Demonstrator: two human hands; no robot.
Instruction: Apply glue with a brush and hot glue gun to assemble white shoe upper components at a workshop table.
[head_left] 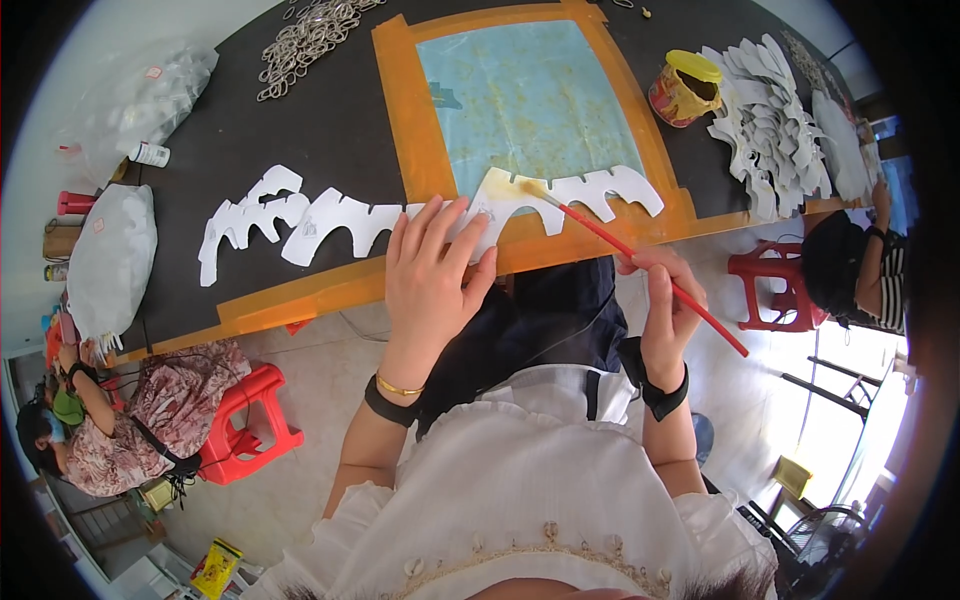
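Head view: right hand [668, 305] on red brush [640, 258]

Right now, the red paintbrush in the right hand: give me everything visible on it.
The paintbrush has a long, thin red handle and a pale bristle tip that looks yellowish, likely with glue. The right hand pinches it around mid-handle, and the rear end sticks out past the hand toward the lower right. It slants up to the left, with the bristles resting on the white cut-out piece lying on the blue mat. The left hand presses that same piece flat but does not touch the brush.
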